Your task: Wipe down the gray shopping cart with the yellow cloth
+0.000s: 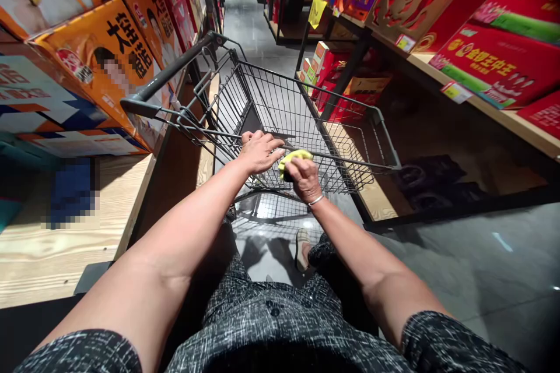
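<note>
The shopping cart stands crosswise in the aisle, in front of the person, its grey handle at the left end and its basket reaching right. The left hand is back upward at the middle of the cart's near top edge, fingers slightly spread and laid over the rim; whether they close around the bar beneath cannot be told. The right hand is curled into a fist, pinching a yellow cloth on that same near edge, just right of the left hand and well short of the cart's right corner. The cloth is bunched, part of it hidden by the fingers. A pale bracelet circles the right wrist.

On the left, orange boxes are stacked at the far side of a wooden shelf; a blurred blue item is near the boxes. On the right, red boxes sit along an upper shelf, with price tags fixed to its front edge. More red packages sit low behind the basket's right half, near the lower shelf's far end
</note>
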### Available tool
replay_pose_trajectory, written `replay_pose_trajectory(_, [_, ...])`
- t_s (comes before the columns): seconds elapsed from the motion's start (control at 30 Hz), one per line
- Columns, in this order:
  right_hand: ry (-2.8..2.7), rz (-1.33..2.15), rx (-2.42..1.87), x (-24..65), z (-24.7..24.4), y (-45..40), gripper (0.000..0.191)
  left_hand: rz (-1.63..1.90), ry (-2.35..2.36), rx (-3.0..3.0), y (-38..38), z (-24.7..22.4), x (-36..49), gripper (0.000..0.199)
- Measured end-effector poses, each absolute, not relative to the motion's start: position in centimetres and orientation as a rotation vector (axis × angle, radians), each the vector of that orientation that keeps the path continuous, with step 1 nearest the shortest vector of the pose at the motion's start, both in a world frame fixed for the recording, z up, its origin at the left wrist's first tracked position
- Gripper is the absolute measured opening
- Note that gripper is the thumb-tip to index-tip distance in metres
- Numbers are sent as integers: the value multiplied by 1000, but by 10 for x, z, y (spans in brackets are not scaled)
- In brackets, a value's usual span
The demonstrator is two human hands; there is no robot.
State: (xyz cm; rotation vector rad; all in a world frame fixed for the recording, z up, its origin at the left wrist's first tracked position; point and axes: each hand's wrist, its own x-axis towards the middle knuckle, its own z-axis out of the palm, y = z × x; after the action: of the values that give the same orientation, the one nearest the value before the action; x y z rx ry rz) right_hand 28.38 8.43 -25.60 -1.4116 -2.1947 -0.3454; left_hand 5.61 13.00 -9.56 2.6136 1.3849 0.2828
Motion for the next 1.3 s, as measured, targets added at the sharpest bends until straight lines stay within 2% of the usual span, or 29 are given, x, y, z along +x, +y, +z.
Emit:
replay_pose_trajectory(0.17, [-2491, 106, -1979, 288, -327, 53, 53, 304, 1350, 2622, 130, -97, 54, 47])
replay_pose_trajectory(0.27, [-2495, 137, -2033, 299, -341, 44, 52, 316, 1334, 2631, 131, -98, 53, 47])
replay_pose_trajectory(0.4, [-2448, -8, -1948, 315, -319, 49, 50, 351, 1333, 2641, 133, -101, 53, 43])
replay_pose_trajectory(0.6, [-2113, -515, -1490, 336, -246, 57, 40, 364, 1371, 2630, 138, -102, 55, 43])
replay_pose_trajectory(0.73, [-1890, -678, -1418, 344, -216, 61, 38, 405, 1400, 2607, 142, -101, 55, 39])
replay_pose_trajectory(0.87, [-1901, -611, -1594, 341, -240, 58, 39, 411, 1415, 2598, 148, -101, 54, 36])
replay_pose_trajectory(0.97, [-2033, -393, -1865, 332, -270, 49, 39, 415, 1421, 2608, 155, -103, 53, 34])
replay_pose_trajectory(1.07, [-2124, -217, -1976, 323, -277, 41, 44, 434, 1419, 2606, 164, -104, 50, 32])
replay_pose_trajectory(1.13, [-2157, -217, -1861, 316, -260, 41, 49, 442, 1426, 2599, 169, -104, 50, 31])
replay_pose_trajectory(1.3, [-2081, -429, -1522, 298, -183, 64, 57, 358, 1545, 2621, 172, -103, 53, 32])
